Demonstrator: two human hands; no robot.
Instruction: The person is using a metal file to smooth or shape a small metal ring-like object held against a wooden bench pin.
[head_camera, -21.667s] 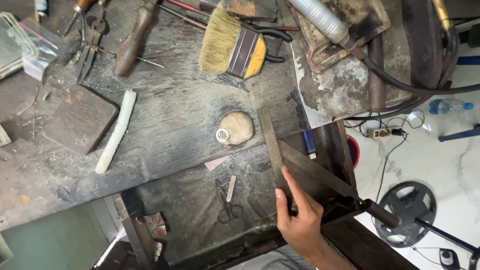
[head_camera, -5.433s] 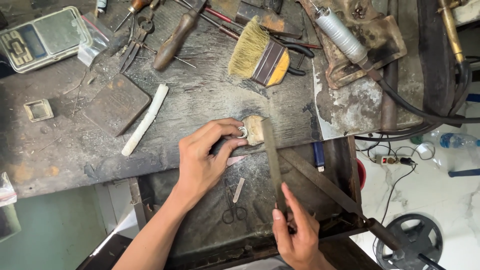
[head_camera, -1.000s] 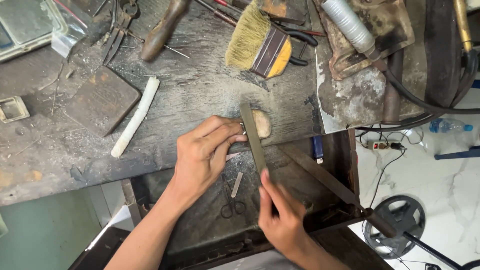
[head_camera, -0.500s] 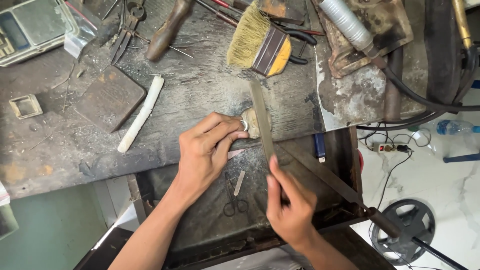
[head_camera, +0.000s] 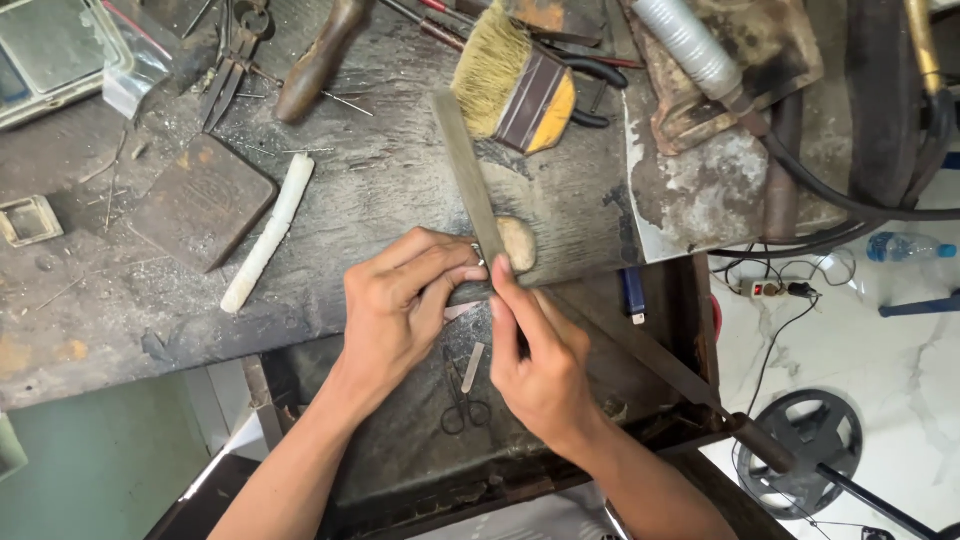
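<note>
Where the scarred dark surface (head_camera: 380, 190) ends at 3 o'clock, white marble floor (head_camera: 850, 350) shows. The right hand (head_camera: 540, 350) grips a flat metal file (head_camera: 468, 180) running toward 12 o'clock; the left hand (head_camera: 400, 300) pinches a small ring (head_camera: 478, 256), mostly hidden by fingers, against a wooden peg (head_camera: 516, 242). A brush (head_camera: 510, 75) lies at 12 o'clock.

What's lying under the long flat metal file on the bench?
The long flat metal file crosses the dark scratched workbench and a rounded tan wooden peg. Its lower end is covered by the left hand and right hand.
</note>
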